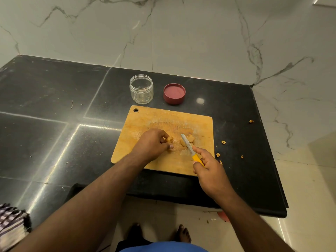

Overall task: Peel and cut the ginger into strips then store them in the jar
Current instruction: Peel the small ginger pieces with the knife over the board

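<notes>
Left hand (152, 143) pinching ginger (170, 139), right hand (209, 166) gripping knife (190, 150), cutting board (145, 120)

1. Part of the pale yellow ginger piece (170, 139) is covered by the left hand (152, 144).
2. The yellow plastic knife handle (197, 159) is largely hidden within the right hand (211, 171).
3. The checked cloth (11, 224) is cut off at the left edge.

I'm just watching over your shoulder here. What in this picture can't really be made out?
- Ginger piece under the left hand, head view: the fingers cover most of it.
- Knife handle: the right hand wraps it.
- Jar: tiny specks at the bottom, too small to identify.
- Checked cloth: cut off by the left edge.
</notes>
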The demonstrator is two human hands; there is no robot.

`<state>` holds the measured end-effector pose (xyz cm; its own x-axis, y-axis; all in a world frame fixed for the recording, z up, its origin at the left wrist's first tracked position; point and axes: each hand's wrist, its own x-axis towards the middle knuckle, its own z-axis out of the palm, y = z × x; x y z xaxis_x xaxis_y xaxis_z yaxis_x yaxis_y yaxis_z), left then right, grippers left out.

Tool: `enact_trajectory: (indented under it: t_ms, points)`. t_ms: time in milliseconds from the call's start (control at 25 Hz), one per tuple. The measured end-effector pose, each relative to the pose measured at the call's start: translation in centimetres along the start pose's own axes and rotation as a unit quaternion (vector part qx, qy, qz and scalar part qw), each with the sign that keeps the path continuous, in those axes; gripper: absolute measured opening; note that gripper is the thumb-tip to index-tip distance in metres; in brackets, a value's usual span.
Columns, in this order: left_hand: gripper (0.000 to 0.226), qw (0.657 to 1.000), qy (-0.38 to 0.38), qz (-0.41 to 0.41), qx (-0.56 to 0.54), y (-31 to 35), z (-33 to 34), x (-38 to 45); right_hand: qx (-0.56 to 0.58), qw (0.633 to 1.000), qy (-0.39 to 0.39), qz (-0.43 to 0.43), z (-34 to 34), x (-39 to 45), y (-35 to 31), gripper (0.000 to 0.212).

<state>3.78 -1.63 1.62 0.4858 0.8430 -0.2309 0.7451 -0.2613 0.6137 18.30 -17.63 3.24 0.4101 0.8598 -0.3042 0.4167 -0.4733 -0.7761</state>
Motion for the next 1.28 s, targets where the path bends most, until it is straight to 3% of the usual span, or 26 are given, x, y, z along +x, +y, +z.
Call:
enact_trajectory:
  t_ms: [320,720,920,1280]
  points:
    - [0.048,0.997,-0.039,0.058,0.033,0.3,-0.2,0.1,-0.044,0.998,-0.039,-0.011,0.7,-0.8,-0.8,0.047]
    - [0.042,1.000,-0.022,0.017,-0.008,0.4,-0.1,-0.1,-0.051,0.998,-0.042,-0.021,1.0,-0.4,-0.8,0.049]
    - [0.034,0.999,0.024,0.003,-0.033,0.2,0.0,0.0,-0.083,0.994,-0.034,-0.055,1.2,0.2,-1.6,0.050]
    - [0.032,0.998,0.029,-0.016,-0.047,0.0,0.4,0.2,-0.131,0.983,-0.039,-0.120,1.8,0.0,-1.8,0.053]
